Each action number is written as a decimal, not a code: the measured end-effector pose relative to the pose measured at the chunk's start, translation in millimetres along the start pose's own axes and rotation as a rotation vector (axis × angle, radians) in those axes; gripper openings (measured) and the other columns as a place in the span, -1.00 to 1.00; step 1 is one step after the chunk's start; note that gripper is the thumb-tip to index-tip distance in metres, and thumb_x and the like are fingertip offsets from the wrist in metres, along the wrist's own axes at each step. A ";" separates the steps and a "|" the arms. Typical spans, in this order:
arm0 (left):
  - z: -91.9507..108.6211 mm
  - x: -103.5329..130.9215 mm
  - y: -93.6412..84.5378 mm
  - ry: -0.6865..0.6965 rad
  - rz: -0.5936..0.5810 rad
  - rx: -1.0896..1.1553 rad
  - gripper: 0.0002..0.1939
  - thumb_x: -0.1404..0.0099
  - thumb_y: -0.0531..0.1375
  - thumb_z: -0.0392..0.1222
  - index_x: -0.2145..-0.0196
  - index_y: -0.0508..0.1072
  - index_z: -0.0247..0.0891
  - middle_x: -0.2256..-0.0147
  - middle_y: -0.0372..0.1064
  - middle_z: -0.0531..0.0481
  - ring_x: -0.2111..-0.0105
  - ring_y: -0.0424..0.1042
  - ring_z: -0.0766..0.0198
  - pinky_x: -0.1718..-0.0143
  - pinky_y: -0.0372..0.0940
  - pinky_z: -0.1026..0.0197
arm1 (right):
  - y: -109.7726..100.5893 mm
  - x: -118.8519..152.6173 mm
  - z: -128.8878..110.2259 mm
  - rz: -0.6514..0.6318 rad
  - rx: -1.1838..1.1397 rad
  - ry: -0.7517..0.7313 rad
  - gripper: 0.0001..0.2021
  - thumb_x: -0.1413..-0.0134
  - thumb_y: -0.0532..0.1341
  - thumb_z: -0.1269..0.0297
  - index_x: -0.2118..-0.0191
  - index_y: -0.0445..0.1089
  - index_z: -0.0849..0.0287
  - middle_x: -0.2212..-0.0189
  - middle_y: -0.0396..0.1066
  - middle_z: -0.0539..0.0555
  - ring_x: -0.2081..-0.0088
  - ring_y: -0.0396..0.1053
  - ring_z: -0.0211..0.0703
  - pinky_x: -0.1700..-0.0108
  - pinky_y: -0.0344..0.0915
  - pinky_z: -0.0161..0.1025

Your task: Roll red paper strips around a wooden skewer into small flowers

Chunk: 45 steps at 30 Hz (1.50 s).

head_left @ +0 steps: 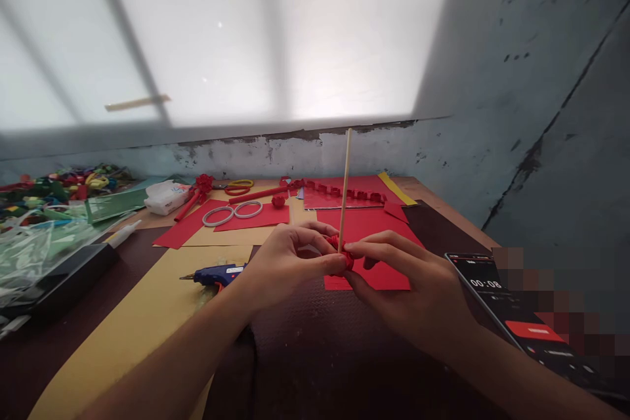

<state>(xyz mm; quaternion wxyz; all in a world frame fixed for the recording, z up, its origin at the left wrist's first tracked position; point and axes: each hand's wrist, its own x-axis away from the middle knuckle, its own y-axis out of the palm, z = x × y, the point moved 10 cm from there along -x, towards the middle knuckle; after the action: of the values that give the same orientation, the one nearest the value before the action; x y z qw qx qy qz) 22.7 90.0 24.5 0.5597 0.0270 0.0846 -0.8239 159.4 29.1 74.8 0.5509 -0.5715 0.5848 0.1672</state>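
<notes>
A small ruffled red paper piece [348, 264] is between my two hands above the dark tabletop. Out of it rises a thin wooden stick [345, 190], nearly upright. My left hand [290, 256] pinches the paper from the left, thumb in front and fingers behind. From the right, my right hand [413, 272] presses the same piece between thumb and fingertips. My fingers cover much of the paper, so its full shape is hidden. Beyond the hands lies a red sheet [369, 226]. A blue hot glue gun [219, 274] rests beside my left wrist.
Two white tape rolls [218, 216], yellow-handled scissors [239, 187] and a curled red paper strip [344, 193] lie farther back. At left are a black box [63, 282] and a heap of coloured scraps [63, 190]. A phone [506, 308] showing a timer lies right.
</notes>
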 end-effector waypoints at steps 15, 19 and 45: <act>3.5 0.2 4.3 0.048 0.015 0.064 -0.79 -0.14 0.42 -0.13 0.51 0.56 -0.32 0.18 0.34 -0.12 0.06 0.37 0.13 0.23 0.33 0.26 | -4.2 -1.4 -0.8 0.031 0.049 -0.018 -0.77 -0.06 0.40 0.43 0.16 0.50 0.03 0.35 0.53 -0.03 0.40 0.48 -0.26 0.35 0.47 -0.31; 8.2 2.0 6.7 0.070 -0.011 0.036 -0.80 -0.20 0.38 -0.13 0.47 0.58 -0.31 0.18 0.32 -0.12 0.07 0.36 0.14 0.23 0.33 0.26 | -5.2 -1.4 -0.5 0.029 0.040 -0.022 -0.78 -0.05 0.41 0.43 0.17 0.50 0.05 0.35 0.53 -0.03 0.40 0.48 -0.28 0.34 0.47 -0.33; 9.3 2.8 8.6 0.081 -0.009 -0.048 -0.76 -0.27 0.33 -0.08 0.46 0.57 -0.29 0.16 0.36 -0.13 -0.03 0.34 0.08 0.03 0.29 0.17 | -2.2 -2.0 0.5 0.007 -0.033 0.010 -0.81 -0.05 0.39 0.47 0.20 0.51 0.11 0.34 0.51 -0.01 0.36 0.47 -0.29 0.28 0.47 -0.32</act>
<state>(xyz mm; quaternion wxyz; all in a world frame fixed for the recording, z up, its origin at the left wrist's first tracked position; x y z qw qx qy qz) 30.1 82.8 32.3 0.5525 0.0465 0.1271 -0.8225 161.0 29.8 77.2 0.5380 -0.5794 0.5864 0.1759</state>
